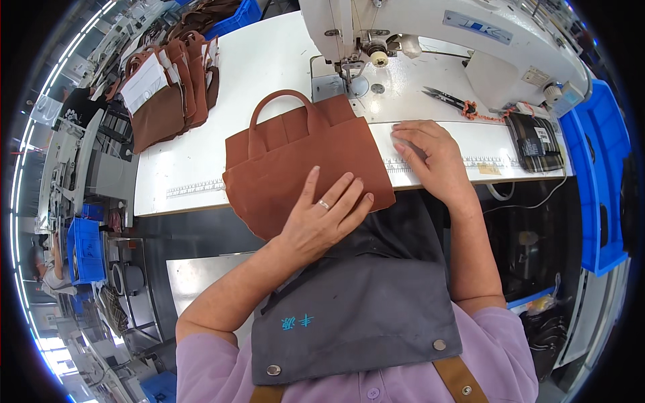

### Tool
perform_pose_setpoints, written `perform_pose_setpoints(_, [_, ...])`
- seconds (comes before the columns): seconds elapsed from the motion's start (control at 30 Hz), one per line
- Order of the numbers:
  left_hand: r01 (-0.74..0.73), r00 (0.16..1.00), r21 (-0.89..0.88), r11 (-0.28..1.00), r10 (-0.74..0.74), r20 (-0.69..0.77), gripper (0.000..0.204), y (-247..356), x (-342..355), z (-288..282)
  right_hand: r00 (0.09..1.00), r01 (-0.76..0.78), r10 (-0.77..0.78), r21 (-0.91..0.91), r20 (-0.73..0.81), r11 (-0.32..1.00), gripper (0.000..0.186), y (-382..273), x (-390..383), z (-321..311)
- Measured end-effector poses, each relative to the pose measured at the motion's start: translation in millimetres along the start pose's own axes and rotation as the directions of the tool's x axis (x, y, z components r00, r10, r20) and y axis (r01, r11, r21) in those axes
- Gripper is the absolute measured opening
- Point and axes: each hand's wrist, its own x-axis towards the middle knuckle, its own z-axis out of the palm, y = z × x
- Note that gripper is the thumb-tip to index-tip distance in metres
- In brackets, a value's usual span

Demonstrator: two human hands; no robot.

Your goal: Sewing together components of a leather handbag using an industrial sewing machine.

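A reddish-brown leather bag panel [302,159] with a looped handle lies on the white sewing table, its near edge hanging over the front. Flat on its lower part rests my left hand [326,215], fingers spread and a ring on one of them. My right hand [430,158] hovers or rests just right of the panel, above the table's ruler strip; its fingers are curved and apart, with nothing seen in them. Beyond the panel stands the sewing machine [353,74], its presser foot close to the panel's top right corner.
A stack of brown handled panels [171,94] lies at the table's left. Thread snips [447,99] on an orange cord lie right of the needle, near a plaid pouch [535,141]. A blue bin [594,181] stands at the right edge. More blue crates are behind and left.
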Motion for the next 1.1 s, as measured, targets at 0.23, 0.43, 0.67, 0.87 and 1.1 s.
perform_pose_setpoints(0.23, [0.166, 0.984, -0.33, 0.929, -0.136, 0.115, 0.048, -6.0, -0.7, -9.7, 0.999, 0.035, -0.033, -0.076, 0.036, 0.996, 0.02, -1.8, -0.7, -2.8])
perform_pose_setpoints(0.43, [0.396, 0.865, -0.716, 0.575, -0.494, 0.082, 0.022, -39.4, -0.3, -32.9, 0.992, 0.129, -0.129, -0.117, 0.013, 0.985, 0.017, -8.9, 3.9, -0.5])
perform_pose_setpoints(0.67, [0.675, 0.737, -0.391, 0.625, -0.588, 0.333, 0.024, -131.7, 25.2, -44.8, 0.932, 0.349, -0.339, -0.068, 0.127, 0.935, 0.024, -57.9, 14.5, 25.3])
perform_pose_setpoints(0.87, [0.708, 0.574, -0.386, 0.592, -0.8, -0.175, 0.029, -155.7, -36.7, -35.1, 0.907, 0.31, -0.241, -0.157, 0.346, 0.938, 0.041, -72.9, 27.6, 59.4])
perform_pose_setpoints(1.1, [0.971, 0.062, -0.191, 0.144, -0.922, -0.382, 0.038, -24.0, -291.0, 10.8, 0.908, 0.138, -0.045, -0.196, 0.417, 0.971, 0.031, -46.0, 5.9, 55.1])
